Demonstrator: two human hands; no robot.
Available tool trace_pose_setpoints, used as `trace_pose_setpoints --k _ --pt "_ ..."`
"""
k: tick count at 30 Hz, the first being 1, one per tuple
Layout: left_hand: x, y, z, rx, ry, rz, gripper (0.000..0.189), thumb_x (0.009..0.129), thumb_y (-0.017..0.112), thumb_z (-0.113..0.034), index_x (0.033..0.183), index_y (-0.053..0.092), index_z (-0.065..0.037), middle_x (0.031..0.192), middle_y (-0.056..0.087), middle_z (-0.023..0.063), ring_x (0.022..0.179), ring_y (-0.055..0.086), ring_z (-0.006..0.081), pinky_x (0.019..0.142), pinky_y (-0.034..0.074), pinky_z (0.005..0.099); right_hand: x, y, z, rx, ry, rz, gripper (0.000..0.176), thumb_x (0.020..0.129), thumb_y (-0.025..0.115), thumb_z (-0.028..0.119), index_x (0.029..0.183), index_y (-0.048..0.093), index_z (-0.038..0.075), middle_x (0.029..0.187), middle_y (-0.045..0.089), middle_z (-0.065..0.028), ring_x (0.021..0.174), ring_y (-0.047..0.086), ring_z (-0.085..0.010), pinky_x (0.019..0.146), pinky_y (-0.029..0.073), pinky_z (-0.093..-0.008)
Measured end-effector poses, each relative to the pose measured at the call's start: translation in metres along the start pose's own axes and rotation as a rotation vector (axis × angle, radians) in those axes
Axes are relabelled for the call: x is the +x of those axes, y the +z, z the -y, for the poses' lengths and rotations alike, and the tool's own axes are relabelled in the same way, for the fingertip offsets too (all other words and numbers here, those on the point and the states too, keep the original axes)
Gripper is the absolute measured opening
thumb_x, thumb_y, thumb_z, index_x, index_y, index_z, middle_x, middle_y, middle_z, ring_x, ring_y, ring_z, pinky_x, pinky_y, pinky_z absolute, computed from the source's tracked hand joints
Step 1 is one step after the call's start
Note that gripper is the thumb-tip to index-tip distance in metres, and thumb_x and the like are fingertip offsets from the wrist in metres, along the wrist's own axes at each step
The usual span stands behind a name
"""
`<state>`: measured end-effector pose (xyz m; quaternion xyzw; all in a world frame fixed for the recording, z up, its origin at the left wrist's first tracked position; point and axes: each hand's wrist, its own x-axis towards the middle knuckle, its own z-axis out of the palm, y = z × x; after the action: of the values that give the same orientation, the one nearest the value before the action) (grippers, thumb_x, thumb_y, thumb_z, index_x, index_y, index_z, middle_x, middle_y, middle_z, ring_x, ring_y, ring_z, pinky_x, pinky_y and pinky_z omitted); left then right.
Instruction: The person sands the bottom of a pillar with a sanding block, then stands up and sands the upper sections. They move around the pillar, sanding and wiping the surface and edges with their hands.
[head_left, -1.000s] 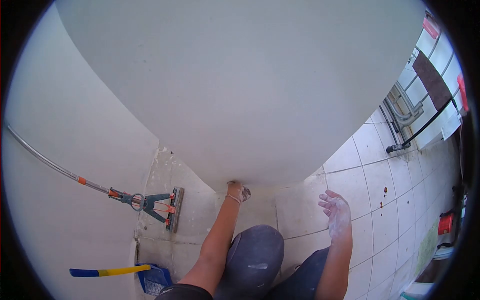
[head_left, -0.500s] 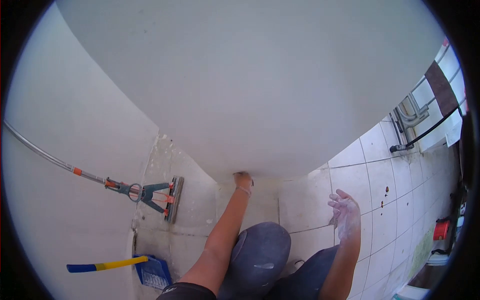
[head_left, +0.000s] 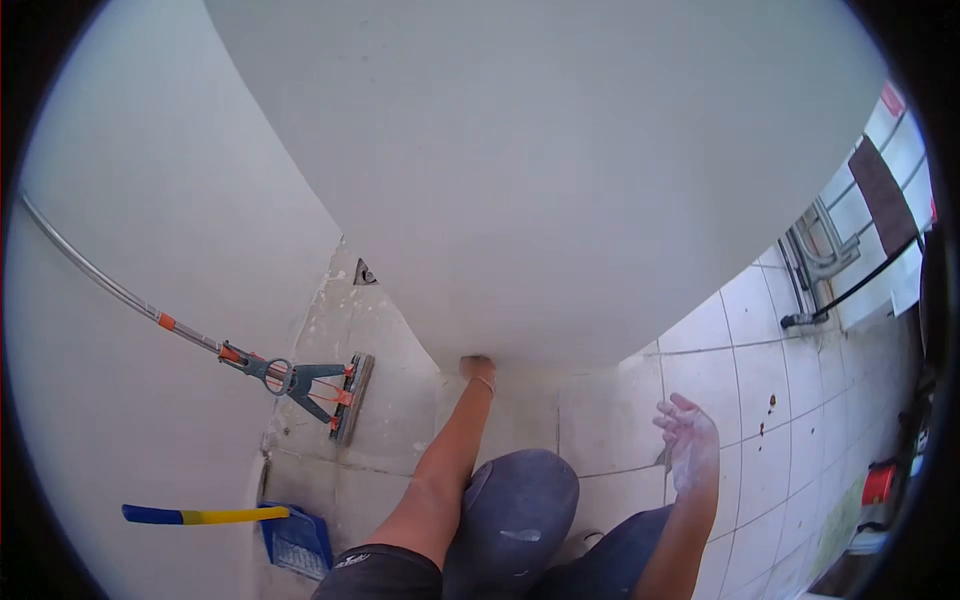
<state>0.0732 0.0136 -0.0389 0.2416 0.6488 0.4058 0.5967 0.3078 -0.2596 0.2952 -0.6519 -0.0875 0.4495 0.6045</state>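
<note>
My left hand [head_left: 480,369] reaches down to the lower edge of a large pale wall surface [head_left: 540,200] in front of me. Its fingers are mostly out of sight at that edge, so I cannot make out whether they grip anything. My right hand [head_left: 690,435] is raised over the tiled floor [head_left: 610,410], coated in white dust. Its fingers are apart and slightly bent, with nothing visible in them. Between the arms are my knees in dark trousers [head_left: 520,510], marked with white smears.
A squeeze mop [head_left: 300,383] leans along the left wall. Below it lies a blue dustpan [head_left: 297,540] with a yellow and blue handle. A floor drain [head_left: 365,272] sits near the wall's left corner. To the right are a folded metal frame [head_left: 825,245] and a red container [head_left: 879,483].
My view has shifted a little, bringing the floor drain into sight on the left. My left hand has slid slightly left and down along the wall's lower edge. The right hand stays raised.
</note>
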Motion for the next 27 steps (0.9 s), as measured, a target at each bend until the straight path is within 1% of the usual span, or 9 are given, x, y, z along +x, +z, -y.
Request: trace_pose_setpoints --k 4,7,9,12,14,16,17,20,27 --pt "-0.053 -0.003 -0.046 0.027 -0.082 0.032 0.018 0.098 0.053 -0.013 0.111 0.062 -0.007 0.086 0.069 0.0066 0.07 0.069 0.0292 0.05 0.054 0.046 0.005 -0.007 -0.001 -0.009 -0.092 0.031 0.059 0.083 0.06 0.021 0.134 0.048 -0.006 0.11 0.064 -0.0138 0.091 0.063 -0.0205 0.078 0.045 -0.0281" --pt "-0.019 -0.007 -0.008 -0.094 -0.047 0.013 0.014 0.1 0.047 -0.008 0.104 0.06 -0.006 0.08 0.063 0.0097 0.06 0.065 0.0279 0.04 0.05 0.0402 0.018 0.0 -0.004 -0.03 -0.055 -0.006 0.06 0.083 0.061 0.022 0.134 0.049 -0.006 0.109 0.065 -0.0135 0.09 0.063 -0.0218 0.078 0.046 -0.0295" --pt "0.019 -0.026 0.031 0.095 0.022 0.136 0.015 0.1 0.046 -0.006 0.103 0.061 -0.006 0.079 0.063 0.01 0.058 0.063 0.0256 0.041 0.047 0.0384 0.029 0.005 -0.01 -0.011 0.015 0.045 0.06 0.082 0.061 0.023 0.133 0.049 -0.006 0.109 0.065 -0.0137 0.09 0.063 -0.0221 0.078 0.046 -0.0296" --pt "0.024 -0.016 0.02 -0.251 0.126 0.045 0.015 0.1 0.047 -0.007 0.102 0.062 -0.008 0.079 0.063 0.0071 0.055 0.059 0.0209 0.041 0.042 0.0356 0.031 0.011 -0.008 -0.029 0.035 0.045 0.059 0.083 0.06 0.022 0.133 0.049 -0.007 0.109 0.065 -0.0146 0.091 0.063 -0.0224 0.077 0.047 -0.0292" --pt "-0.007 -0.021 -0.01 -0.44 0.041 -0.023 0.015 0.101 0.048 -0.008 0.104 0.062 -0.009 0.082 0.065 0.0043 0.054 0.057 0.0178 0.041 0.039 0.0345 0.032 0.01 -0.011 -0.026 0.007 0.047 0.057 0.084 0.059 0.02 0.132 0.048 -0.008 0.112 0.064 -0.0161 0.091 0.062 -0.0225 0.076 0.047 -0.0282" --pt "-0.049 -0.034 -0.064 -0.385 -0.165 0.005 0.016 0.101 0.049 -0.009 0.111 0.061 -0.01 0.086 0.066 0.0016 0.055 0.056 0.0153 0.041 0.038 0.0342 0.033 0.008 -0.011 -0.029 0.003 0.043 0.057 0.084 0.058 0.019 0.133 0.047 -0.008 0.113 0.063 -0.0164 0.091 0.062 -0.0222 0.076 0.046 -0.0274" --pt "-0.039 -0.041 -0.052 -0.325 -0.191 -0.01 0.016 0.101 0.049 -0.009 0.111 0.061 -0.01 0.086 0.067 0.0019 0.055 0.056 0.015 0.042 0.038 0.0335 0.032 0.008 -0.009 -0.038 -0.004 0.043 0.057 0.084 0.058 0.018 0.133 0.047 -0.008 0.114 0.063 -0.0166 0.091 0.062 -0.022 0.076 0.046 -0.027" --pt "-0.014 -0.052 -0.022 -0.24 -0.209 -0.052 0.017 0.099 0.049 -0.006 0.11 0.062 -0.01 0.085 0.067 0.0028 0.056 0.055 0.0147 0.043 0.039 0.0323 0.037 0.005 -0.013 -0.016 0.039 0.045 0.057 0.085 0.058 0.018 0.134 0.047 -0.008 0.114 0.063 -0.0159 0.091 0.062 -0.0204 0.076 0.046 -0.0259" --pt "-0.041 -0.046 -0.067 -0.295 -0.172 0.022 0.019 0.095 0.052 -0.001 0.107 0.064 -0.01 0.085 0.066 0.0036 0.06 0.057 0.0153 0.045 0.043 0.0335 0.025 0.003 -0.012 -0.019 -0.058 0.095 0.057 0.086 0.06 0.021 0.133 0.049 -0.007 0.11 0.065 -0.0144 0.09 0.063 -0.0198 0.077 0.047 -0.0261"
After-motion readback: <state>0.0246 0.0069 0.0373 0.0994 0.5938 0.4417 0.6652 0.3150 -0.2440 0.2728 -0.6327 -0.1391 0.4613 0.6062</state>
